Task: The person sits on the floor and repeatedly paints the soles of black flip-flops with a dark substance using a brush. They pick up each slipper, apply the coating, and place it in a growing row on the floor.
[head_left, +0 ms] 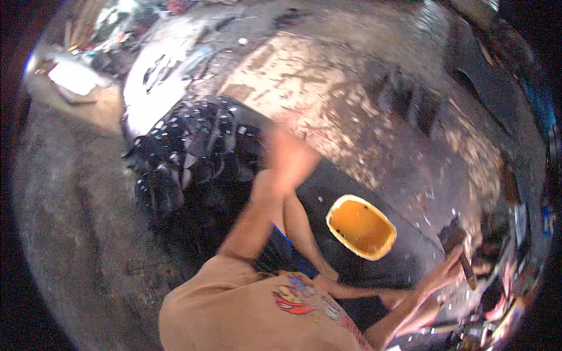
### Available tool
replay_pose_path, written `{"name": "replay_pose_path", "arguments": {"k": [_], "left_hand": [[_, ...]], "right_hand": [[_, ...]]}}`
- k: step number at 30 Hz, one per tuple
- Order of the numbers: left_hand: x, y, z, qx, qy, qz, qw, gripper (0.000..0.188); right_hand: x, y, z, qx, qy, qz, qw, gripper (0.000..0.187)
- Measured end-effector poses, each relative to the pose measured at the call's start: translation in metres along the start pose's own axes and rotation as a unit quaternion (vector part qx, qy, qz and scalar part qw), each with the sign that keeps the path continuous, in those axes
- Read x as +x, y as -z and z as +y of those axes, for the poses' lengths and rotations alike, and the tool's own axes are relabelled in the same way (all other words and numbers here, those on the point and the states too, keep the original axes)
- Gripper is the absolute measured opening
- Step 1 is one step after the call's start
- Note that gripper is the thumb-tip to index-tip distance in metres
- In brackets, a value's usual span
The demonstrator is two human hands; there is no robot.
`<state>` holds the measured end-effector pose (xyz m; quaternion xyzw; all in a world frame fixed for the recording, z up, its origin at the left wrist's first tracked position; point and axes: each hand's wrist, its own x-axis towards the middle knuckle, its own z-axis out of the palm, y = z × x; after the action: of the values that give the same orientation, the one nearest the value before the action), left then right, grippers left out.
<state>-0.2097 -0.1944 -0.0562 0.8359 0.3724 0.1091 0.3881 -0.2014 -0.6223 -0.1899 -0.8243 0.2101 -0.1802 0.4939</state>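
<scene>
My left hand (293, 155) is smeared by motion, so its fingers do not show clearly. It is nearest to a pile of shiny black pieces (199, 146). Out to the right, my right hand (449, 264) is closed around a tool with a brown handle (469, 272) and a dark, broad end; its exact kind is unclear. Between my two hands stands a yellowish tub (371, 257) with a pale rim. An orange-yellow substance (362, 223) coats or fills its inside, with a few dark specks.
A pale, stained board (287, 64) lies ahead of me on the dark floor. More dark pieces (410, 102) rest beyond it. Bright whitish sheeting (155, 73) is at the far left, beside a white block-like object (73, 79). Mixed clutter (497, 310) crowds the right side.
</scene>
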Motion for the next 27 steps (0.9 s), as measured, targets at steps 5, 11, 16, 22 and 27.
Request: {"name": "replay_pose_path", "arguments": {"k": [5,11,16,22,27], "left_hand": [[0.028,0.195,-0.211,0.273,-0.050,0.265,0.924,0.047],[0.054,0.162,-0.204,0.498,0.017,0.099,0.861,0.044],[0.065,0.189,-0.255,0.381,0.006,0.198,0.903,0.036],[-0.024,0.214,-0.224,0.157,-0.095,0.243,0.953,0.026],[-0.162,0.103,-0.203,0.146,-0.231,0.119,0.955,0.029]], "right_hand": [[-0.090,-0.005,-0.167,-0.197,-0.015,-0.189,0.962,0.036],[-0.122,-0.038,-0.083,-0.156,0.232,-0.285,0.917,0.018],[-0.123,-0.047,-0.064,-0.107,0.289,-0.218,0.926,0.020],[-0.109,0.009,-0.073,-0.092,0.042,-0.154,0.983,0.022],[-0.116,0.007,-0.052,-0.084,0.039,-0.200,0.975,0.028]]}}
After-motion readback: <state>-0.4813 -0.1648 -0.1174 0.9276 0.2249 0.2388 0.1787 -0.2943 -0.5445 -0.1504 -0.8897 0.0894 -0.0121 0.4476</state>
